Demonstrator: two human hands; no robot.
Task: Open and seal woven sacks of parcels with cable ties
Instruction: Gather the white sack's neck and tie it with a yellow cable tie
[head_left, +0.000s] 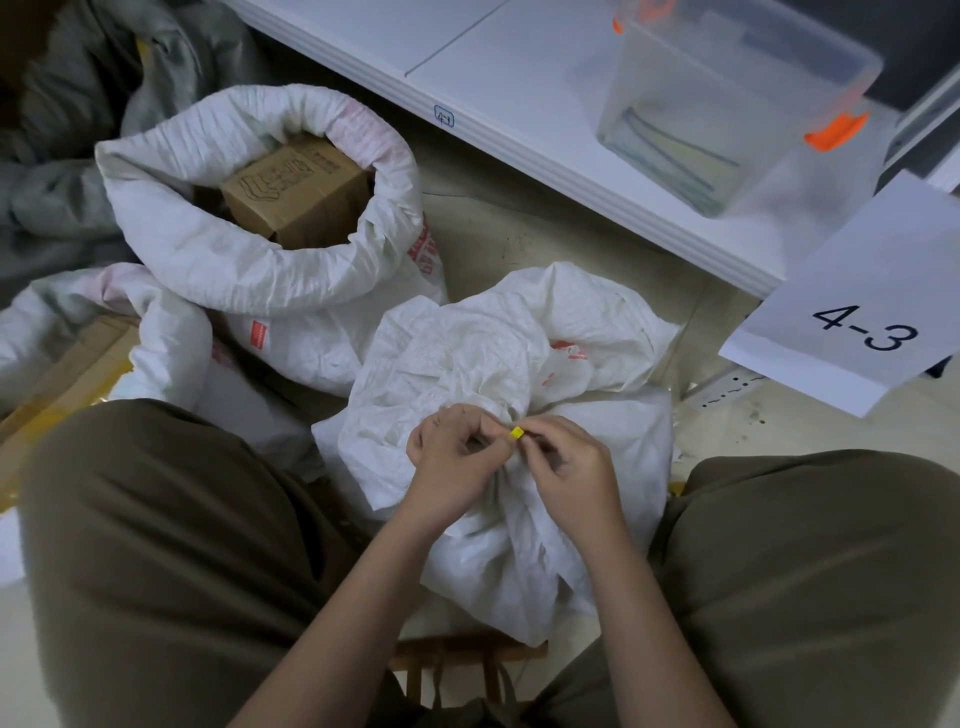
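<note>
A white woven sack (519, 364) stands between my knees, its mouth gathered into a bunch. A yellow cable tie (516, 433) shows at the gathered neck, only its small head visible. My left hand (452, 457) holds the bunched neck with curled fingers. My right hand (566, 467) pinches the yellow cable tie at its head, right beside the left hand's fingertips. A second white sack (249, 249) stands open behind to the left, its rim rolled down, with a brown cardboard parcel (296, 192) inside.
A third sack (104, 322) lies at the far left with cardboard in it. A white table (519, 62) carries a clear plastic bin (727, 114) holding cable ties. A paper sheet marked 4-3 (857, 296) hangs off its edge. Grey sacks (78, 104) pile up behind.
</note>
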